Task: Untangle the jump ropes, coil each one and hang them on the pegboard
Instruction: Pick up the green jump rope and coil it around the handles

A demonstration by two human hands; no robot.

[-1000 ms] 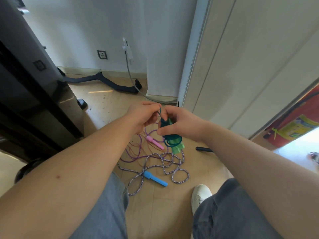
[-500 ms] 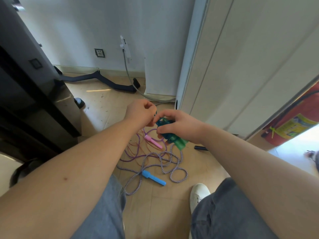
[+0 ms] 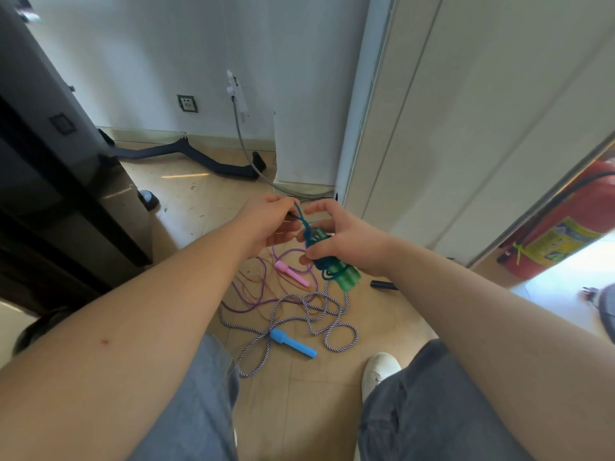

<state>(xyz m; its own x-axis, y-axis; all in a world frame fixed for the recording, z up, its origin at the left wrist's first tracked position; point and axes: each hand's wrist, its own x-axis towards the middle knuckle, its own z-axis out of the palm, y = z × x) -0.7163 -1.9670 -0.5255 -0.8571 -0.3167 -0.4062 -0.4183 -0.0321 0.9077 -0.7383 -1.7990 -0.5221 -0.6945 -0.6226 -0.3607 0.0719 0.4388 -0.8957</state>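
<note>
My right hand [image 3: 344,239] grips a bundle of green handles [image 3: 346,281] wound with a teal jump rope [image 3: 327,262], held above the floor. My left hand [image 3: 266,222] pinches the rope's free teal end [image 3: 299,211] just beside the right hand. On the floor below lie a thin purple rope [image 3: 259,294] with a pink handle [image 3: 293,273] and a striped purple-white rope [image 3: 319,314] with a blue handle [image 3: 293,342], the two overlapping in a loose tangle. No pegboard is in view.
A black cabinet [image 3: 60,181] stands at the left. White panels [image 3: 466,111] rise at the right, with a red fire extinguisher [image 3: 562,224] beyond. A dark bent bar [image 3: 186,156] and a grey cable [image 3: 253,161] lie by the far wall. My white shoe [image 3: 379,367] is near the ropes.
The teal end now stands up between my hands, drawn by my left hand. My right hand's fingers have spread apart around the bundle. The floor ropes lie as before.
</note>
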